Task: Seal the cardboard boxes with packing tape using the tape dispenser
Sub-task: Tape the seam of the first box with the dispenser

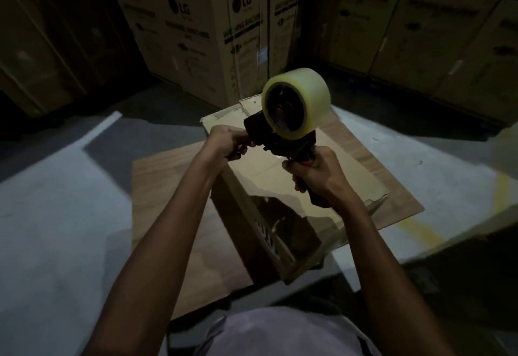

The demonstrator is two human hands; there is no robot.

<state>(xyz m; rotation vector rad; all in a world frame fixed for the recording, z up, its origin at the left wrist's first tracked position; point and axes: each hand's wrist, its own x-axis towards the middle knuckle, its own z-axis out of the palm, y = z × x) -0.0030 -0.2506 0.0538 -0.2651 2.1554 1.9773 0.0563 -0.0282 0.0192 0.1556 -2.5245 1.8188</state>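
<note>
A dark tape dispenser (276, 137) carrying a thick roll of clear packing tape (308, 94) is held up in front of me, above a brown cardboard box (269, 176). My right hand (316, 173) grips the dispenser's handle from below. My left hand (227, 142) pinches the front end of the dispenser, near its blade; whether it holds loose tape I cannot tell. The box lies on the floor, its top flaps closed, with a shiny strip of tape (283, 215) over its near end.
The box rests on flat wood-patterned sheets (165, 187) spread on a grey concrete floor (56, 215). Tall printed cardboard cartons (207, 33) stand stacked along the back and right. A yellow floor line (420, 229) runs at the right. The scene is dim.
</note>
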